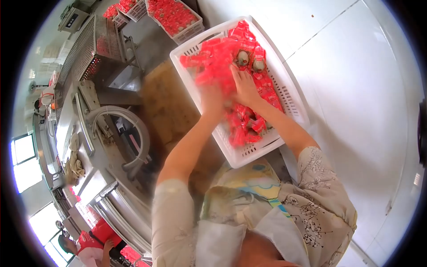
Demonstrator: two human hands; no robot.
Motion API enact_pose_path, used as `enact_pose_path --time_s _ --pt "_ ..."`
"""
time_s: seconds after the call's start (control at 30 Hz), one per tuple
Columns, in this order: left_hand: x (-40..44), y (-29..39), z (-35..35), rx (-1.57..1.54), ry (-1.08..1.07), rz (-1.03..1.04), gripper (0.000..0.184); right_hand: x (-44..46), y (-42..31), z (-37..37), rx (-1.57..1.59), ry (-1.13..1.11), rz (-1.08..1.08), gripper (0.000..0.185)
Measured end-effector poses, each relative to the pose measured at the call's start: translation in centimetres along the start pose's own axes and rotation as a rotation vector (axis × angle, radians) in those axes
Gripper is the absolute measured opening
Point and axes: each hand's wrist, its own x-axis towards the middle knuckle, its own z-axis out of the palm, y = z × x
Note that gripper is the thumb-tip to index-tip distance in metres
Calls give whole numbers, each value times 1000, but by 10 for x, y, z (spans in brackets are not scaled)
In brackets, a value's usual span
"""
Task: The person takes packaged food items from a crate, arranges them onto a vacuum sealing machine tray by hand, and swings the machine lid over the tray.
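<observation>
A white slatted plastic basket (pixel 291 95) holds many small red foil packets (pixel 269 94), some with a clear window showing a pale, egg-like item (pixel 243 58). Over the left part of the basket is my left hand (pixel 212 100), smeared by motion among blurred red packets; its fingers cannot be made out. My right hand (pixel 244 84) lies on the packets near the middle of the basket, fingers stretched out and slightly apart, touching the packets beside the blurred ones. What lies beneath its palm is hidden.
More baskets of red packets (pixel 175 20) stand on the floor at the top. Metal machinery with a perforated guard (pixel 106 38) and a looped pale hose (pixel 144 129) is on the left. A white tiled wall (pixel 356 66) is on the right. Another person (pixel 86 244) is at lower left.
</observation>
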Motion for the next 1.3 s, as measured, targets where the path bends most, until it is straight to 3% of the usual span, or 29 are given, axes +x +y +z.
enact_pose_path --time_s 0.03,0.1,0.2,0.3,0.43,0.5,0.53,0.63,0.73,0.77,0.87,0.97,1.1,1.2,1.23,1.3 --pt "4 0 -1 -33 -64 -44 107 -1 0 0 -22 51 -2 108" --pt "7 3 -14 -104 -189 -132 97 1 3 1 -46 -57 -34 93" --pt "9 -1 -12 -44 -127 -53 64 12 13 7 -57 -166 -87 65" --pt "4 -3 -28 -199 -307 -47 36 2 19 7 -1 -134 -149 43" --pt "-11 -4 -21 -168 109 70 25 -23 12 -29 150 52 -213 31" --pt "-17 -7 -34 -299 383 104 23 -32 18 -37 118 46 -70 28" --pt "-16 -8 -34 -331 269 88 22 -36 19 -40 101 43 3 27" --pt "-14 -9 -47 -426 -37 26 28 -28 4 -56 156 238 -51 21" --pt "-7 -9 -32 -467 24 -106 35 -23 17 -70 134 161 -52 18" --pt "-6 -7 -41 -447 6 -155 52 -19 27 -68 158 183 -69 18" --pt "8 -3 -36 -374 -46 -309 67 -20 42 -74 53 207 198 19" --pt "14 -6 -47 -471 -125 -349 75 -10 49 -68 -48 169 314 32" --pt "28 -10 -28 -494 -27 -413 57 17 44 -59 -37 196 482 64" --pt "29 -9 -11 -469 11 -387 39 37 44 -65 -112 -98 555 81" --pt "26 -7 -12 -445 6 -355 33 41 39 -67 -106 -46 550 62" --pt "15 -5 -13 -438 77 -263 21 30 53 -54 -157 -70 446 47"
